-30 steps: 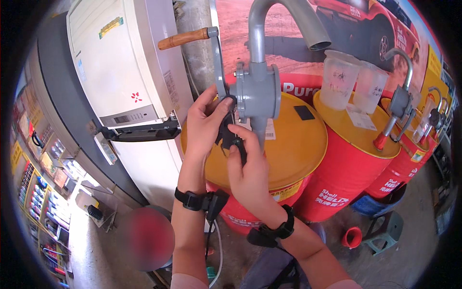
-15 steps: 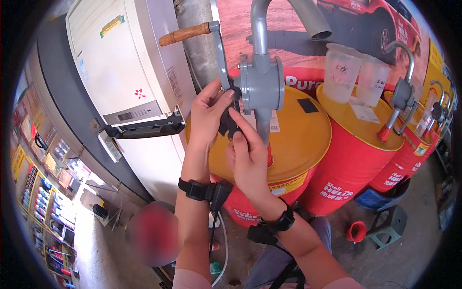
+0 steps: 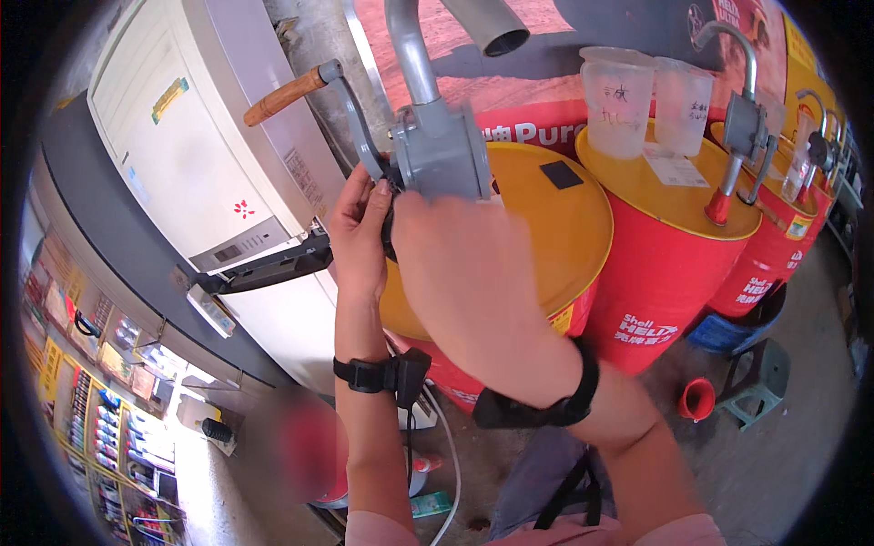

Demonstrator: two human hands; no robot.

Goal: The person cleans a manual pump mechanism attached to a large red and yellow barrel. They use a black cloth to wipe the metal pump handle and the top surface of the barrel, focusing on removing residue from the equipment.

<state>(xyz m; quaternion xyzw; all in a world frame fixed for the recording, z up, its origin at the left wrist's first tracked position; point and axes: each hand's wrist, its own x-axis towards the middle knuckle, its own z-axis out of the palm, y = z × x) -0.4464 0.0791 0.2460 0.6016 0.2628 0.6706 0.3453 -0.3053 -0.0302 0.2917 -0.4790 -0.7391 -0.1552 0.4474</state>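
A grey hand-crank drum pump point(image 3: 442, 150) rises from the nearest yellow-topped red drum point(image 3: 555, 237). Its crank arm point(image 3: 357, 118) ends in a wooden handle point(image 3: 284, 98), up and to the left. My left hand point(image 3: 358, 227) is closed at the crank's hub, thumb and fingers pinching a soft-looking black strip point(image 3: 390, 232), mostly covered by my hands. Just right of it, my right hand point(image 3: 460, 264) crosses low in front of the pump body. It is smeared by motion with its back toward me, hiding its fingers and anything in them.
Two translucent plastic jugs point(image 3: 619, 105) stand on the second drum point(image 3: 646, 273), which carries another pump point(image 3: 746, 127). A white cabinet-like appliance point(image 3: 196, 136) is close on the left. A green stool point(image 3: 757, 382) and a small red container point(image 3: 696, 399) are on the floor at right.
My right hand has gone from pinching the black strip, fingers visible, to lying higher with its back turned up. My left hand stays at the hub. The view has shifted to the right.
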